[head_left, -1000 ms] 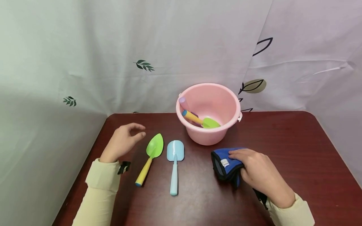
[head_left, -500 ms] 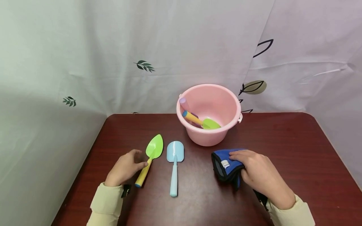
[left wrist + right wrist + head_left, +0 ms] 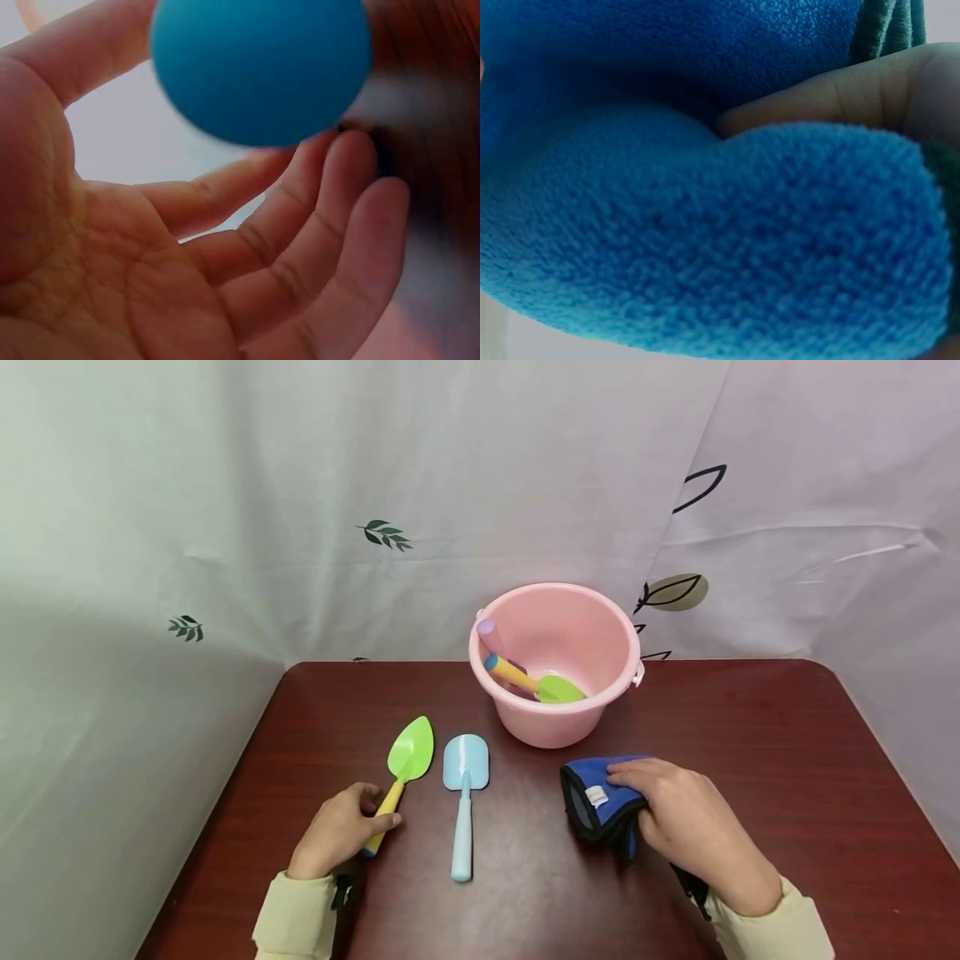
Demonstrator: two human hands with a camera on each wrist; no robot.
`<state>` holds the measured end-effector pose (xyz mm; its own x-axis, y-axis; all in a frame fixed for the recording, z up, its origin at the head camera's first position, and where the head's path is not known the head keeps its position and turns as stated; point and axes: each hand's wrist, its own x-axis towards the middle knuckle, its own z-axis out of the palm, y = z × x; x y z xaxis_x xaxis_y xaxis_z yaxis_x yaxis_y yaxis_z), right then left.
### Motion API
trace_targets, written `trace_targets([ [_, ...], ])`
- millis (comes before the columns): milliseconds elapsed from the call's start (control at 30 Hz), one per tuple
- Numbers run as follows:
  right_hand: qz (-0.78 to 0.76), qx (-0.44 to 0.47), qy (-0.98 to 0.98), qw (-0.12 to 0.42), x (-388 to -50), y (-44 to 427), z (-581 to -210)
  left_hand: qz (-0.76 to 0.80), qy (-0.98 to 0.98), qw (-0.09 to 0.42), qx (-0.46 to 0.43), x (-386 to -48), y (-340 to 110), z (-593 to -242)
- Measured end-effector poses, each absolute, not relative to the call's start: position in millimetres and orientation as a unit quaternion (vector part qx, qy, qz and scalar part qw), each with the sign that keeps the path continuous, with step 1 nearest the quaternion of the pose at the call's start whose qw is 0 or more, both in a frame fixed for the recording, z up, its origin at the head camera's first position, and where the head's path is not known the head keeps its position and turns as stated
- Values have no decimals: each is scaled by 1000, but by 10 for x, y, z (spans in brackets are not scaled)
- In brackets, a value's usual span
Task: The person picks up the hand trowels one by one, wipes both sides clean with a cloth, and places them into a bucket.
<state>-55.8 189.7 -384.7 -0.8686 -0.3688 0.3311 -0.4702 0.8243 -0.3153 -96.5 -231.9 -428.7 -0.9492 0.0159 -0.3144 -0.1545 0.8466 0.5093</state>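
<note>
Light blue throughout, a scoop (image 3: 463, 810) is lying on the desk (image 3: 525, 885) with its blade pointing to twelve o'clock; the directions below are taking it as the dial centre. At nine o'clock, the green trowel (image 3: 411, 752) is lying just beside it, its yellow handle (image 3: 389, 802) running toward seven o'clock from its own blade. The left hand (image 3: 341, 827) is straddling that handle, thumb on the scoop side, fingers curving along the other; whether they are pinching it cannot be told. In the left wrist view, the blue end cap (image 3: 262, 67) is showing between thumb and fingers. At three o'clock, the right hand (image 3: 686, 802) is gripping a folded blue cloth (image 3: 615, 793) with black edging and a white label (image 3: 596, 795). At one o'clock, the pink bucket (image 3: 551, 725) is standing upright, containing a second trowel (image 3: 558, 688), whose handle is leaning toward the nine o'clock rim, and a purple-handled tool (image 3: 491, 637).
</note>
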Motion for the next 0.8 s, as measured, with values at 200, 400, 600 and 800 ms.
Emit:
trace_targets([
  [200, 196, 225, -945, 136, -558, 1900, -3866, 308, 935, 170, -44, -1021, -2408, -4334],
  [400, 193, 227, -945, 138, -558, 1903, -3868, 349, 917, 190, -42, -1061, -2479, -4337],
  [600, 194, 226, -945, 138, -558, 1900, -3866, 374, 902, 210, -53, -1072, -2496, -4355],
  [800, 194, 226, -944, 138, -556, 1898, -3866, 378, 898, 220, -56, -1069, -2498, -4351],
])
